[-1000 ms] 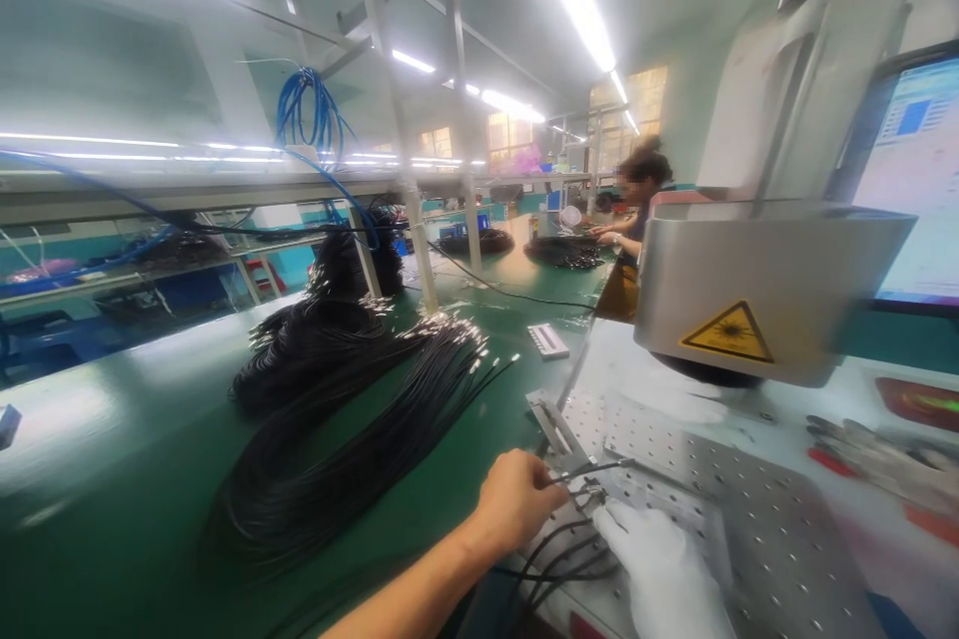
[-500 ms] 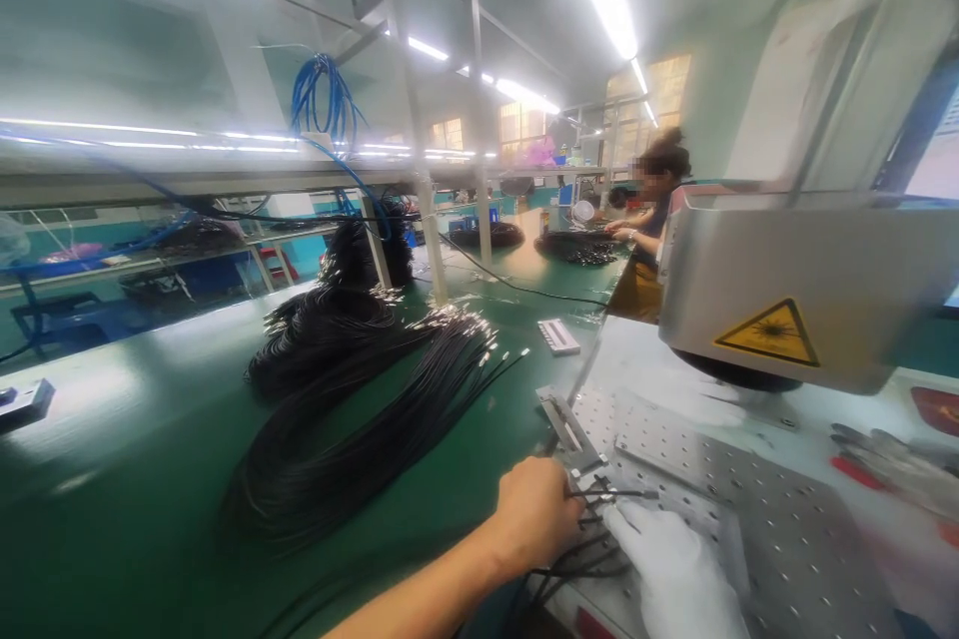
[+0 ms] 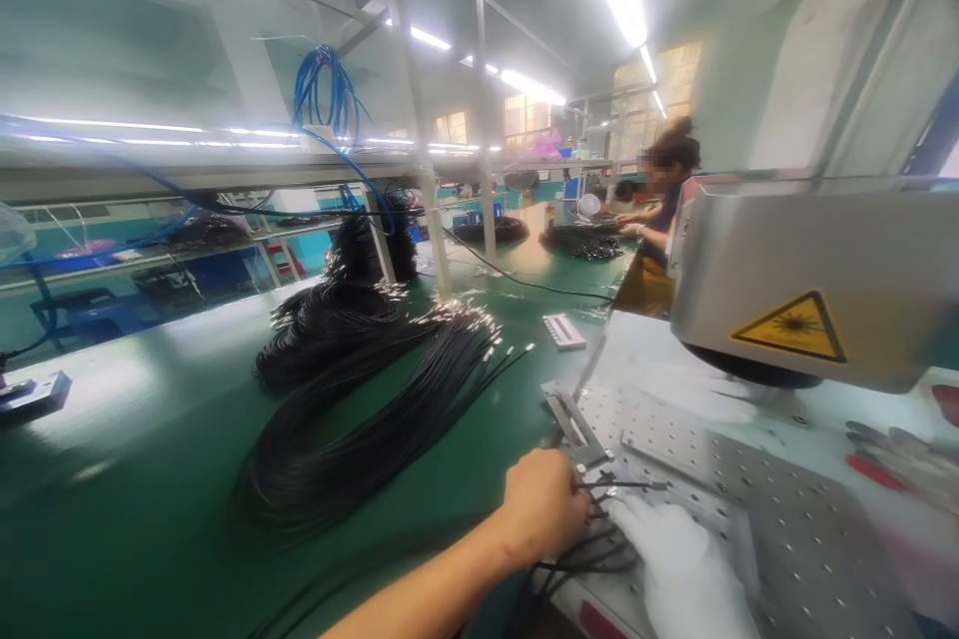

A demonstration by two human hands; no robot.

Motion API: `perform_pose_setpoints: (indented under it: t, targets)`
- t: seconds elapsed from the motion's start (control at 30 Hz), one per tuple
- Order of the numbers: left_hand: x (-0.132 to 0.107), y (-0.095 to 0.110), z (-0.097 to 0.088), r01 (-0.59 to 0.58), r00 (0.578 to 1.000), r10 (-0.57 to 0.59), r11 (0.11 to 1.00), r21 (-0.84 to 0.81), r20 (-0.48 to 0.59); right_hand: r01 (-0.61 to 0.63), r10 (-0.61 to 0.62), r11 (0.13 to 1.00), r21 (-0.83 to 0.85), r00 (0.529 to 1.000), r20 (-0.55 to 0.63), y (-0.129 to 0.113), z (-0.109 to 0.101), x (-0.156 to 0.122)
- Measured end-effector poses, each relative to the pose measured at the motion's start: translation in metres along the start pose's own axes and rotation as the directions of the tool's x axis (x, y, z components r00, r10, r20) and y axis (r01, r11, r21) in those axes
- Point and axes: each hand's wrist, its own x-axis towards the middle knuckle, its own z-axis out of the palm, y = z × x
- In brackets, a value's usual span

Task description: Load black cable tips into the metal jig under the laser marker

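Head view:
- Green table (image 3: pixel 150 519) held a looped cable bundle (image 3: pixel 360 439).
- Perforated plate (image 3: pixel 809 519) lay to its right.
- White-gloved right hand (image 3: pixel 681 559) sat close by thin black cables (image 3: pixel 629 485) (its grip could not be told).
- Bare left hand (image 3: pixel 545 504) was curled closed around those cables, their ends above the plate.

Cables (image 3: pixel 633 485) seemingly black; tabletop (image 3: pixel 165 479) green; triangle (image 3: pixel 792 331) yellow-black.

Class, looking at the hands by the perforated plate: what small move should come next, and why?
Probably straighten the black cables: the left hand appears closed on them, the gloved right hand is close beside, and near the perforated plate one runs nearly straight while others curve.
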Motion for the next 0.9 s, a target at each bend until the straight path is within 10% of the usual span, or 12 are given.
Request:
perform_pose_setpoints:
  t: [0.3, 0.53, 0.67, 0.9]
  targets:
    - [-0.003, 0.001, -0.001, -0.033, 0.999, 0.034, 0.999, -0.020, 0.033, -0.032, 0.029, 0.999, 0.025, 0.996, 0.090, -0.003, -0.008, 0.012]
    - [-0.012, -0.011, -0.003, -0.235, 0.966, 0.176, 0.905, -0.355, -0.189, -0.047, 0.047, 0.999, -0.012, 0.998, 0.036, -0.007, -0.007, 0.009]
    - [-0.021, -0.020, -0.012, -0.181, 0.961, 0.139, 0.970, -0.164, -0.240, -0.053, 0.053, 0.999, 0.005, 0.998, 0.046, -0.007, -0.006, 0.009]
    - [-0.024, -0.022, -0.009, -0.135, 0.990, 0.141, 0.967, 0.214, -0.013, -0.033, 0.035, 0.999, -0.017, 0.995, 0.090, -0.006, -0.003, 0.009]
